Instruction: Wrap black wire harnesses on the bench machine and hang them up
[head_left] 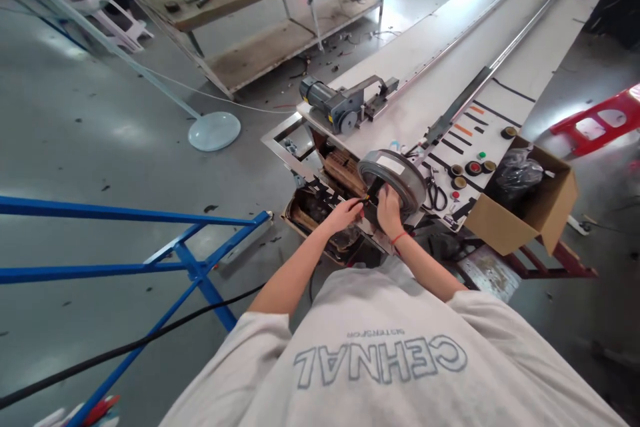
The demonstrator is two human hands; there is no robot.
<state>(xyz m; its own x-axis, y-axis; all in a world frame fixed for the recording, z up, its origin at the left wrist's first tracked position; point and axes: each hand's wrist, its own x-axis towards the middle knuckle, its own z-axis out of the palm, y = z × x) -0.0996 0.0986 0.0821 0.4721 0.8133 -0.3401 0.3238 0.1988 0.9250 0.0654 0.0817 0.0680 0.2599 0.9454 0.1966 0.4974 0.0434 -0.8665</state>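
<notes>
My left hand (pixel 347 213) is closed, its fingertips pinching the end of a small black strip-like piece (pixel 373 199) whose exact kind I cannot make out. On the other side, my right hand (pixel 389 211) is closed around the same dark piece, with most of its fingers hidden. Both hands are at the near end of the long white bench, just in front of a round grey drum (pixel 413 183) with a white label on top. A cardboard box of dark scraps (pixel 295 213) lies below my left hand.
A motor unit (pixel 330 103) and a long metal rail (pixel 505 57) sit on the white bench (pixel 390 73). Tape rolls (pixel 456 171), scissors (pixel 438 195) and push buttons are to the right. An open cardboard box (pixel 505 227) stands beside it; a blue frame (pixel 195 267) is left.
</notes>
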